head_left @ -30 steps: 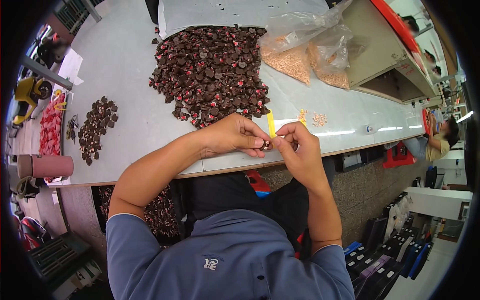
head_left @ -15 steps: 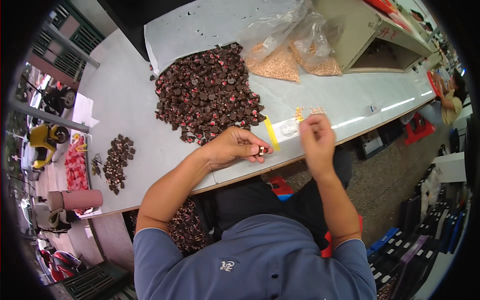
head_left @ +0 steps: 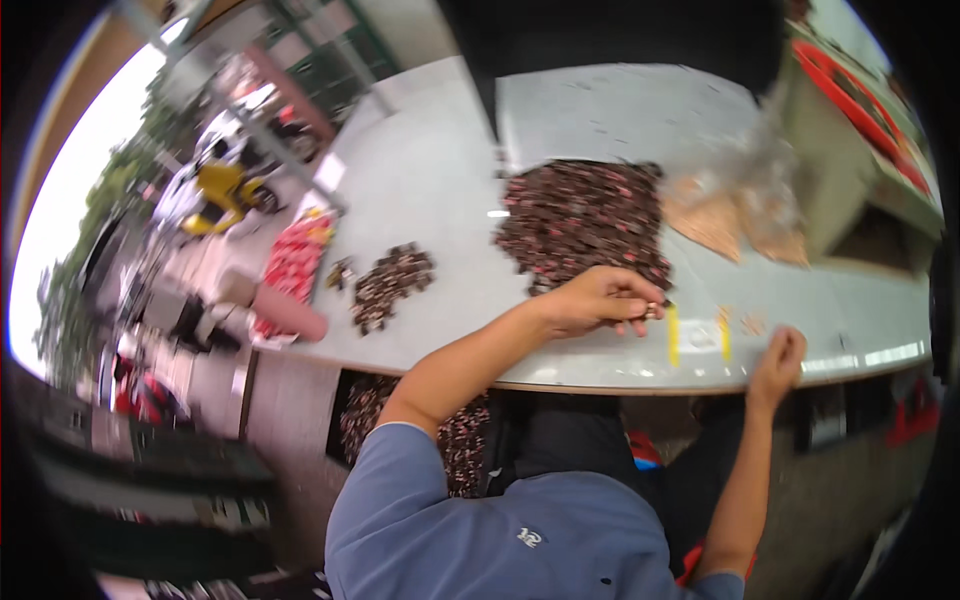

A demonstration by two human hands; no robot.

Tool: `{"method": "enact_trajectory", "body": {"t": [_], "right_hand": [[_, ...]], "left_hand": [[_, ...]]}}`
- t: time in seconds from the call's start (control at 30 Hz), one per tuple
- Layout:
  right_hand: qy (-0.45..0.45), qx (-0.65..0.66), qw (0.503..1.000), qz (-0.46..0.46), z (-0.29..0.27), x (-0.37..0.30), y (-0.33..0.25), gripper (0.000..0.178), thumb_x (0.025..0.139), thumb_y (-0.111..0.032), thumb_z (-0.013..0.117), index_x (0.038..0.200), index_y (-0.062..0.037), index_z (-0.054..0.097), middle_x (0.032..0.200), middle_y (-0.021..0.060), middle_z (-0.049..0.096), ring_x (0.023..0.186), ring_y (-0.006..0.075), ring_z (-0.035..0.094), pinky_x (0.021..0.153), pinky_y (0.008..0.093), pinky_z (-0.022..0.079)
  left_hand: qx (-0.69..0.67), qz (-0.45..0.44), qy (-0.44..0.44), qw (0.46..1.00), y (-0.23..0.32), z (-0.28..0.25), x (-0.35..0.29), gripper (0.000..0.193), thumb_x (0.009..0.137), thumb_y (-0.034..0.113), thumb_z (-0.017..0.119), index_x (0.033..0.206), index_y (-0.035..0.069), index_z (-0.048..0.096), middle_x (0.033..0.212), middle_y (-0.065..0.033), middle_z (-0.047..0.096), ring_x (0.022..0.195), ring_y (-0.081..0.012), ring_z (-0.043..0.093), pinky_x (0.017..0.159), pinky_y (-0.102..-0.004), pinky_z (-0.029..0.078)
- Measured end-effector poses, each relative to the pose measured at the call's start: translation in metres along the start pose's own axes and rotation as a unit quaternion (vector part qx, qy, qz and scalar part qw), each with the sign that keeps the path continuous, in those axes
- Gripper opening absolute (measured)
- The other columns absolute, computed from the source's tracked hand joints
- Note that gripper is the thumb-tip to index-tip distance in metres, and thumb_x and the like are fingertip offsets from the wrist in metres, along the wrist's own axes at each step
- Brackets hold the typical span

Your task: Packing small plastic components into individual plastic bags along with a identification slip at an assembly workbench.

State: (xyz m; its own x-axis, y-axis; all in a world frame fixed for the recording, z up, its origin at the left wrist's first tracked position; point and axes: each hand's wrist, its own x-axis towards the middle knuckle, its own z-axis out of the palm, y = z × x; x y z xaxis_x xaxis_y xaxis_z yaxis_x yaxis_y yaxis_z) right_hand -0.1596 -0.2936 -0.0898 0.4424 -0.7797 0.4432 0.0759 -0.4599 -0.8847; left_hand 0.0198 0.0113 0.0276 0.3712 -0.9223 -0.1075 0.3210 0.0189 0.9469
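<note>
From my remote post I see a person's left hand (head_left: pixel 600 303) over the front of a pale counter (head_left: pixel 430 120), thumb and fingertips pinching one small, dark-and-pale piece (head_left: pixel 652 311) just beyond the near edge of a large dark heap (head_left: pixel 585 220). The right hand (head_left: pixel 778 368) is curled at the counter's front edge, to the right; I cannot tell whether anything is inside it. I judge the piece light and fairly stiff, perhaps easy to drop because it is so small, and best taken by its sides between thumb and forefinger; blur hides its surface, so I cannot say how slippery or fragile it is. Counting, I find one piece in the left hand, two yellow strips (head_left: pixel 673 335) lying between the hands, and two clear bags (head_left: pixel 705 222) of tan bits behind them. The dark heaps on the counter number two: the large one, flecked pink, and a smaller pile (head_left: pixel 390 285) to its left; their pieces are too many and too smeared to count.
</note>
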Motion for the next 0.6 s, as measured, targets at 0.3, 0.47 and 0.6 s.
{"method": "enact_trajectory", "body": {"t": [0.3,0.47,0.6], "right_hand": [[-0.037,0.046,0.997,-0.040,0.009,-0.001,-0.023,0.020,0.102,-0.020,0.054,0.093,-0.0019,0.054,0.081,-0.0028,0.046,0.073,0.0066,0.040,0.066,0.0218,0.036],[-0.063,0.033,0.996,-0.048,0.009,0.001,-0.024,0.019,0.102,-0.016,0.052,0.093,0.0004,0.054,0.081,-0.0009,0.049,0.075,0.0077,0.044,0.067,0.0229,0.039],[-0.062,0.027,0.997,-0.049,0.010,-0.001,-0.025,0.020,0.102,-0.016,0.053,0.092,0.0005,0.054,0.080,-0.0014,0.049,0.074,0.0073,0.044,0.065,0.0226,0.039]], "left_hand": [[0.735,0.157,0.427,0.504,-0.003,-0.118,-0.127,0.026,0.078,0.012,0.071,0.103,0.007,0.069,0.097,-0.0103,0.069,0.104,-0.0314,0.060,0.084,-0.0451,0.049],[0.785,0.092,0.446,0.421,-0.019,-0.142,-0.180,0.025,0.077,0.010,0.070,0.102,0.006,0.068,0.103,-0.0108,0.068,0.116,-0.0333,0.055,0.093,-0.0498,0.043],[0.781,0.109,0.485,0.379,-0.016,-0.126,-0.186,0.028,0.079,0.012,0.069,0.106,0.006,0.066,0.110,-0.0116,0.066,0.123,-0.0347,0.049,0.100,-0.0509,0.038]]}}
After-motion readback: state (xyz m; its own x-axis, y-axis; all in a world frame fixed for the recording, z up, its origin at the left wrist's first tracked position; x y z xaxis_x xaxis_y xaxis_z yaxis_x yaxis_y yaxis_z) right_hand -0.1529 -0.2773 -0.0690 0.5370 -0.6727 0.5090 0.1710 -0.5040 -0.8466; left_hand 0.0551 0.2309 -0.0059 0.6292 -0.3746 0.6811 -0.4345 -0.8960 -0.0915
